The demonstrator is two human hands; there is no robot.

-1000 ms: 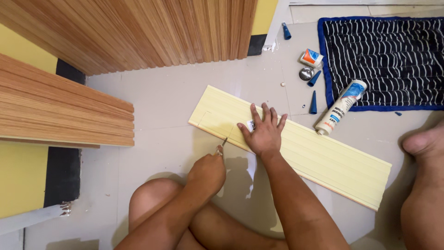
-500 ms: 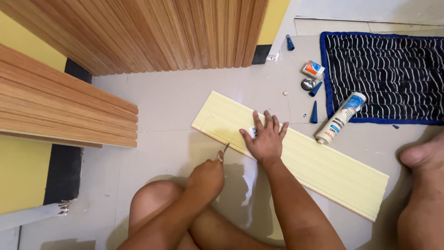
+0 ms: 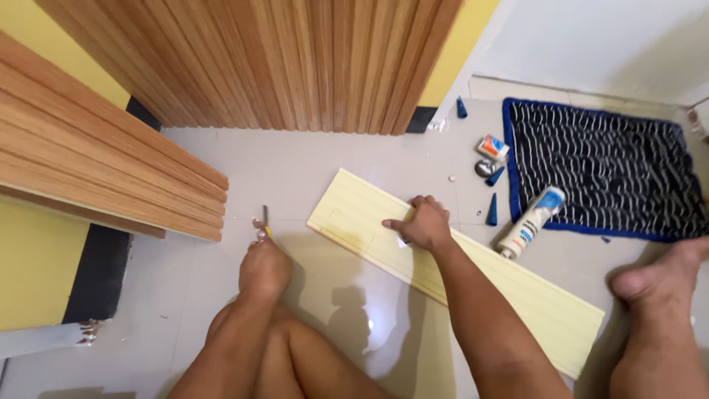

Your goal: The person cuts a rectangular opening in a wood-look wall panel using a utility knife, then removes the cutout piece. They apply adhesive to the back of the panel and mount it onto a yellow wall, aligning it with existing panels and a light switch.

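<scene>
Right hand (image 3: 421,224) on pale panel (image 3: 517,295)

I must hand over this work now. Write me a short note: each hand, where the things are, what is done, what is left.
Left hand: grips a small yellow-handled cutter, blade on the grey floor tile, off the panel.
Right hand: presses flat on the pale yellow ribbed panel.
Nearby: white sealant tube beside the dark striped mat.
Done: faint rectangle marked near the panel's left end.
Left: panel looks uncut.

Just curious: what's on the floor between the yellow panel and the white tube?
In the head view, one blue cone nozzle stands between the pale yellow panel and the white sealant tube.
</scene>
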